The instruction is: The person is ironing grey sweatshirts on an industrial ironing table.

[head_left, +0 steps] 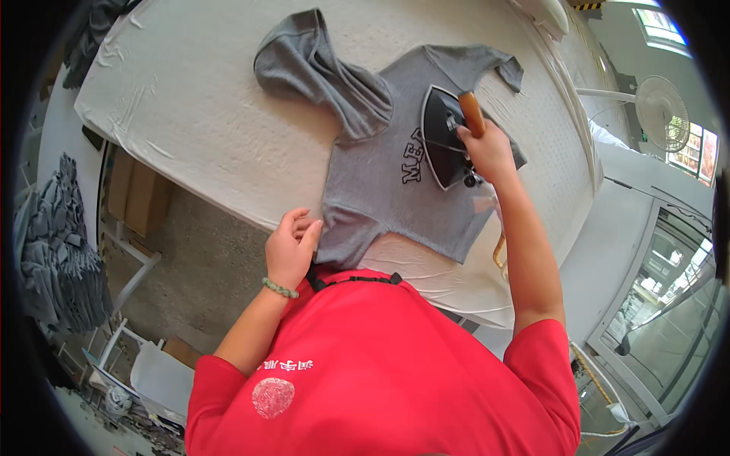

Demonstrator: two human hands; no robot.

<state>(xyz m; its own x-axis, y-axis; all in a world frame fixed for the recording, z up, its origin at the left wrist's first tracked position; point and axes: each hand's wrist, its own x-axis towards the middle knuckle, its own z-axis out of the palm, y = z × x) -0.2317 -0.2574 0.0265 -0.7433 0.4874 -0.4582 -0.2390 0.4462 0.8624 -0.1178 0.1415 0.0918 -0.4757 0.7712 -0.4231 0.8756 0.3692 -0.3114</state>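
Observation:
A grey hooded sweatshirt [363, 173] with dark lettering on its chest lies spread on a padded white ironing table [205, 99]. Its hood points to the far left, and one sleeve hangs toward me over the near edge. My right hand [490, 152] is closed around the wooden handle of a black iron [439, 135]. The iron rests on the sweatshirt's chest, covering part of the lettering. Beside the near sleeve is my left hand [293, 245], its fingers loosely curved and apart, with the fingertips close to the cloth. Nothing shows in its grasp.
A tall pile of grey garments [62, 258] hangs at the left, near cardboard boxes [137, 194] under the table. On the right stand a white fan [661, 114] and a glass-panelled cabinet or door [661, 281]. A yellowish hose [499, 252] runs below the iron.

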